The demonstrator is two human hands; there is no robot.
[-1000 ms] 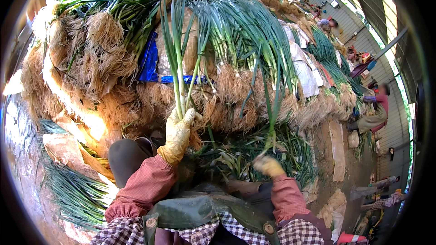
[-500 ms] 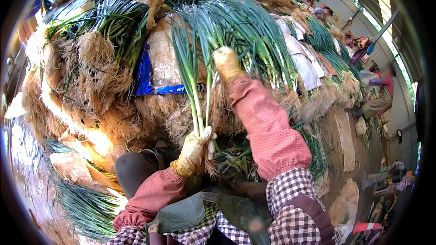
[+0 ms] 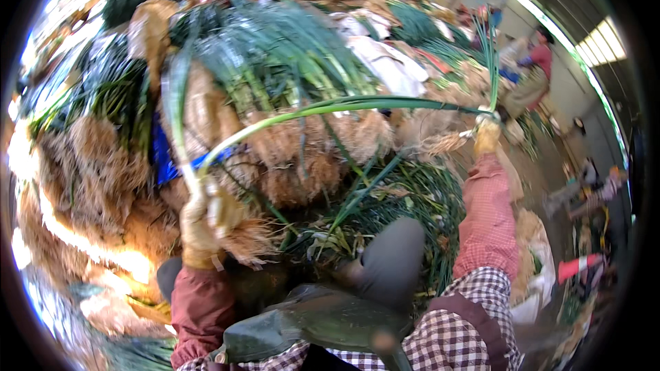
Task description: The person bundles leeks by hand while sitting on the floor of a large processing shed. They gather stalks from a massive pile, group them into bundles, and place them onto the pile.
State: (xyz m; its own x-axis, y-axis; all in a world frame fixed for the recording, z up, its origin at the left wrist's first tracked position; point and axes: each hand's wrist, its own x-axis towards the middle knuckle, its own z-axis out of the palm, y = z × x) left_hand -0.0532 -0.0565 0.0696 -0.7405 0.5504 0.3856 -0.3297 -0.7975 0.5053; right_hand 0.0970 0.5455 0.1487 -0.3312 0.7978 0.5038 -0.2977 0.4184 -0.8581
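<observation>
Scallions [image 3: 330,105] | left hand [image 3: 204,216] closed round stems | right hand [image 3: 487,136] closed round leaves | arched between hands

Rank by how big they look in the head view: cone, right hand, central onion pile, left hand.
1. Central onion pile
2. Left hand
3. Right hand and cone: too alike to rank

Your yellow-gloved left hand [image 3: 199,223] clutches long green-and-white onion stalks [image 3: 275,117], one arching toward your outstretched yellow-gloved right hand [image 3: 487,134], which grips slender green onion leaves [image 3: 493,72].
</observation>
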